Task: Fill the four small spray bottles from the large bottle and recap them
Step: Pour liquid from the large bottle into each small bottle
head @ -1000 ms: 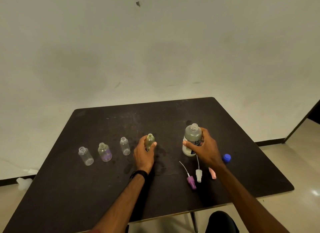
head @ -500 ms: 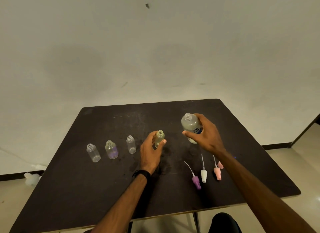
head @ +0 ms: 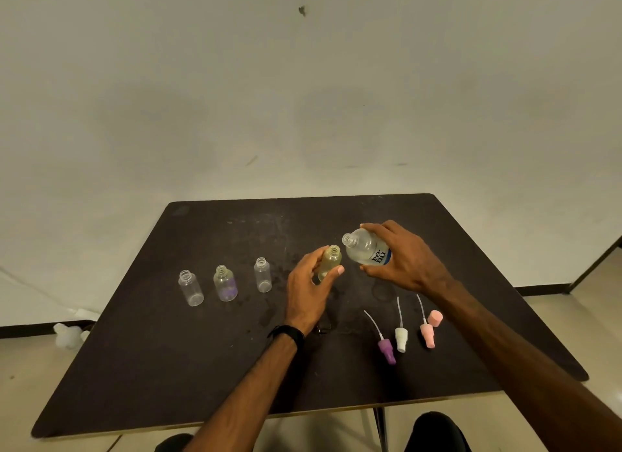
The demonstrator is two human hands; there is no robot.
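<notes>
Gripping the tilted large bottle [head: 368,251], right hand [head: 404,259]; left hand [head: 308,288] pinches yellowish small bottle [head: 330,261].

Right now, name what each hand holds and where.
Left hand grips the yellowish small bottle round its body; right hand grips the tilted large bottle round its body.

I count four small bottles: three standing at left [head: 191,288] [head: 225,282] [head: 263,274], one in my left hand [head: 329,262]. One large bottle [head: 365,247] in my right hand. Three spray tops, purple [head: 386,350], white [head: 401,339], pink [head: 427,335], and one pink cap [head: 435,318].
</notes>
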